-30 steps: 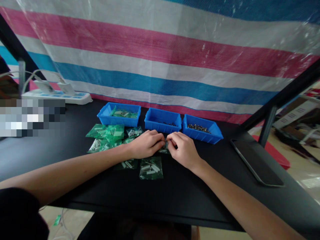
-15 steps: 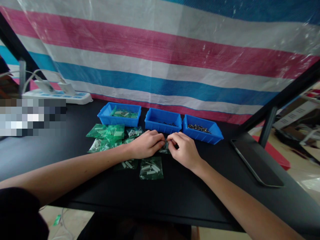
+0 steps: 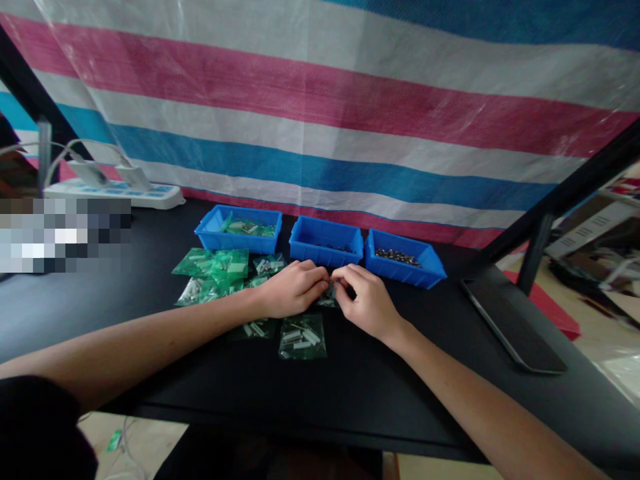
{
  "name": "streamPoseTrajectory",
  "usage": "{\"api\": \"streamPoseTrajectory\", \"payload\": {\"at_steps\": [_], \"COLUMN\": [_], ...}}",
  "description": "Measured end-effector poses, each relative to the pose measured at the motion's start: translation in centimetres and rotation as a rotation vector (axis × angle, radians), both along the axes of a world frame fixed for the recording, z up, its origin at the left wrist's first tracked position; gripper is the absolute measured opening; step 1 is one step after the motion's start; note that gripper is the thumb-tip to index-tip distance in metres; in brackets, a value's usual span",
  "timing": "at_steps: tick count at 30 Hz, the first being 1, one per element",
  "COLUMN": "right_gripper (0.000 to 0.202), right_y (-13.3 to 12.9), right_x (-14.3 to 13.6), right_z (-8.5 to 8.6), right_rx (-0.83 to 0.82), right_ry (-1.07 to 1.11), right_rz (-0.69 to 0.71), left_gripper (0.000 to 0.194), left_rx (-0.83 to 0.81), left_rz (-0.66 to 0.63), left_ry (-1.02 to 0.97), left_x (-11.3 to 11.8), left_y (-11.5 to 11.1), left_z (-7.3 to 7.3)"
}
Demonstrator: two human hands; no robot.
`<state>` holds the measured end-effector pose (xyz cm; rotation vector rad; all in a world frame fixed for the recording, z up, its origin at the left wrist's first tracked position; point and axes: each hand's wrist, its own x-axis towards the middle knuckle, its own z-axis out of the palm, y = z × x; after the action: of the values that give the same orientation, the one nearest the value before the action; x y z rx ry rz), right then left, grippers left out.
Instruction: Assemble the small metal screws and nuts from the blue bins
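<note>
My left hand (image 3: 299,288) and my right hand (image 3: 365,297) meet over the black table, fingertips pinched at the top edge of a small clear bag (image 3: 328,297). The bag hangs between them, its contents mostly hidden by the fingers. Just in front lies a green-tinted bag with white pieces (image 3: 302,336). Another such bag (image 3: 257,329) is partly under my left forearm. Several green bags (image 3: 215,263) are heaped left of my left hand. Behind the hands stand a blue bin with green bags (image 3: 240,241), a blue bin with small dark parts (image 3: 326,253) and a blue bin with metallic parts (image 3: 405,268).
A phone (image 3: 513,327) lies at the right on the black table (image 3: 300,407). At the back left is a white power strip (image 3: 160,195) with plugs and cables. A striped sheet (image 3: 320,100) hangs behind, between black frame bars.
The fingertips of my right hand have shifted slightly left, closer to my left hand. The bins and the loose bags lie as before.
</note>
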<state>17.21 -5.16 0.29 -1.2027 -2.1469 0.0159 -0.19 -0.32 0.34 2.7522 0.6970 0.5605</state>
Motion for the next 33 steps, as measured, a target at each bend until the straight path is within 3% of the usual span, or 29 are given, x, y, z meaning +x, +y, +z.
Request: {"api": "streamPoseTrajectory", "payload": {"at_steps": [12,23,33], "right_gripper": [0.011,0.01,0.01], "right_y": [0.09,0.06,0.18], "right_x": [0.01,0.06,0.09], "right_z": [-0.18,-0.21,-0.3], "right_rx": [0.011,0.011,-0.006], "right_ry": [0.012,0.006,0.033], "right_rz": [-0.016,-0.052,0.0], "left_gripper": [0.028,0.016,0.026], "left_rx": [0.003,-0.033,0.01], "left_rz": [0.023,0.081,0.069], "left_ry": [0.004,-0.046,0.015], "left_x": [0.05,0.09,0.18], "left_y": [0.03,-0.15,-0.1], "left_z": [-0.01,-0.21,0.11]}}
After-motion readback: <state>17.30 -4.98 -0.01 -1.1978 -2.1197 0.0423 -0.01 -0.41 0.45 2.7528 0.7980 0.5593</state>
